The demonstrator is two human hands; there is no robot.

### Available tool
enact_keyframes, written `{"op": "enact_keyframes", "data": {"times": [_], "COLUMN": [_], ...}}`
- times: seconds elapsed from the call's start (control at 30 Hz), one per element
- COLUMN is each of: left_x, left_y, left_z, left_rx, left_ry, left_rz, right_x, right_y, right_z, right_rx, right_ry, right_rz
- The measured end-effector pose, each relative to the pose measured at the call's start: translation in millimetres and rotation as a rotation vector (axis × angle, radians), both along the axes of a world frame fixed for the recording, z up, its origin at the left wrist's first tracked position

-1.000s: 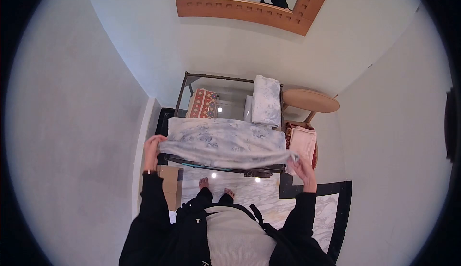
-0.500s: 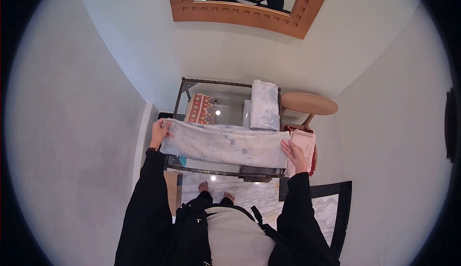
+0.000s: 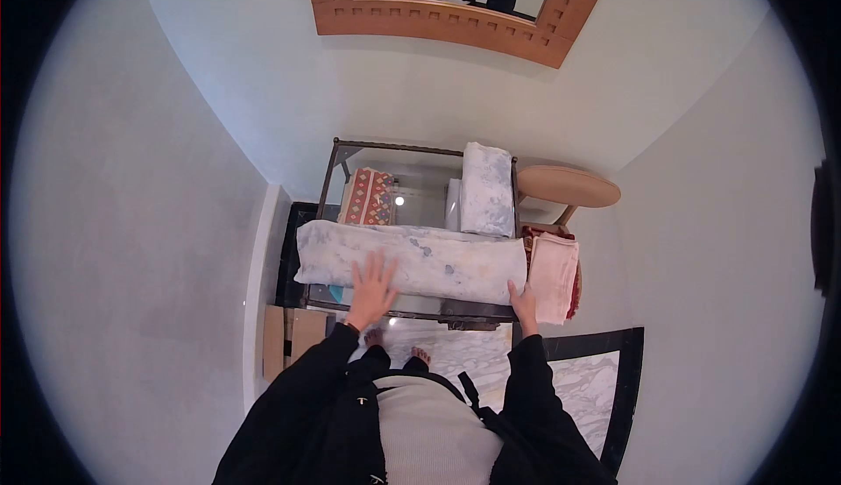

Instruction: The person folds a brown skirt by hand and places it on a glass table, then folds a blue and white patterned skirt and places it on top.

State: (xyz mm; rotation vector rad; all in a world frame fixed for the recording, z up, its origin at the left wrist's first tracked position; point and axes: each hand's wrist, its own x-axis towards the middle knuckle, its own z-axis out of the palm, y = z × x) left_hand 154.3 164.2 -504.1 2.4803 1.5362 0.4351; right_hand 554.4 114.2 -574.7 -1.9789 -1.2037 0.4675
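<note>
A long folded white cloth with a pale blue floral pattern [image 3: 438, 257] lies across the front of a glass-topped, dark metal-framed table [image 3: 399, 144]. My left hand [image 3: 374, 290] is spread open on the cloth's near side, left of its middle, slightly blurred. At the near right corner, my right hand [image 3: 524, 304] has the cloth's edge between thumb and fingers; part of that grip is hidden. Behind the cloth's right end sits a second folded cloth in the same pattern [image 3: 487, 189].
A pink folded cloth [image 3: 554, 279] rests at the right, below a tan round-topped seat [image 3: 569, 185]. Under the glass is a red patterned textile [image 3: 371, 198]. Cardboard [image 3: 308, 332] stands low at left. A wood-framed mirror [image 3: 438, 26] hangs above.
My left hand has let go of the cloth's far left end and moved right and nearer, onto its top. My right hand has slid down to the near right corner.
</note>
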Motion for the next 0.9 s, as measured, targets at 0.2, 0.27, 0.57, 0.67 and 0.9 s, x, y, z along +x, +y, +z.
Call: {"op": "enact_keyframes", "data": {"times": [0.2,0.27,0.57,0.67,0.9], "left_x": [8.7,8.6,14.7,11.3,14.5], "left_y": [-9.0,-9.0,-14.3,-13.4,-16.3], "left_z": [-18.3,-20.2,-23.6,-28.3,-25.0], "left_rx": [0.037,0.036,0.049,0.047,0.052], "left_ry": [0.157,0.154,0.126,0.11,0.045], "left_rz": [-0.165,-0.163,-0.126,-0.138,-0.111], "right_x": [-14.2,-21.7,11.1,25.9,-34.7], "right_y": [-2.1,-3.4,7.0,15.8,44.6], "right_z": [36.2,43.7,22.4,45.5,167.1], "right_rx": [-0.187,-0.197,-0.352,-0.527,-0.107], "right_ry": [-0.176,-0.265,-0.157,0.635,1.168], "right_rz": [-0.069,-0.126,-0.011,-0.019,0.042]}}
